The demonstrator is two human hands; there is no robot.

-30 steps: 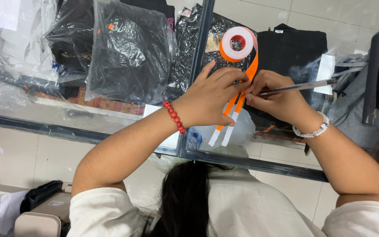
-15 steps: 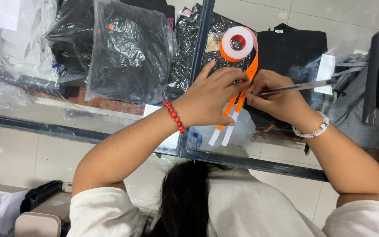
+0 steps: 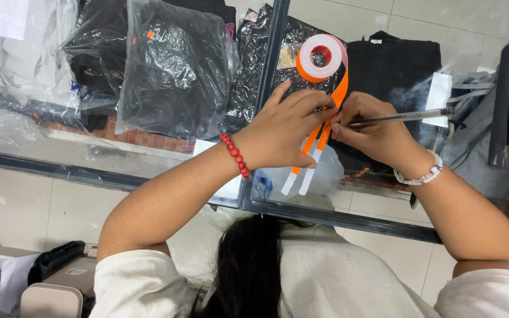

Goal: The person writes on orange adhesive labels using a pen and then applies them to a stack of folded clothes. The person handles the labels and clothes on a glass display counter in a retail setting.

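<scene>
Orange tape strip hangs from its roll on the glass tabletop | left hand pinches the strip | right hand grips a pen beside it.

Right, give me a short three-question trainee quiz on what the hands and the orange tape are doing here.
1. True or false: the right hand holds a pen.
2. Which wrist wears the red bead bracelet? A) left B) right C) neither
3. Fill in: the tape roll rests on the ______ table.

Key
1. True; the pen's tip meets the orange tape strips.
2. A; the left hand pins the strips, while the right wrist wears a white bead bracelet.
3. Glass; black garments in plastic bags lie on it.
</scene>
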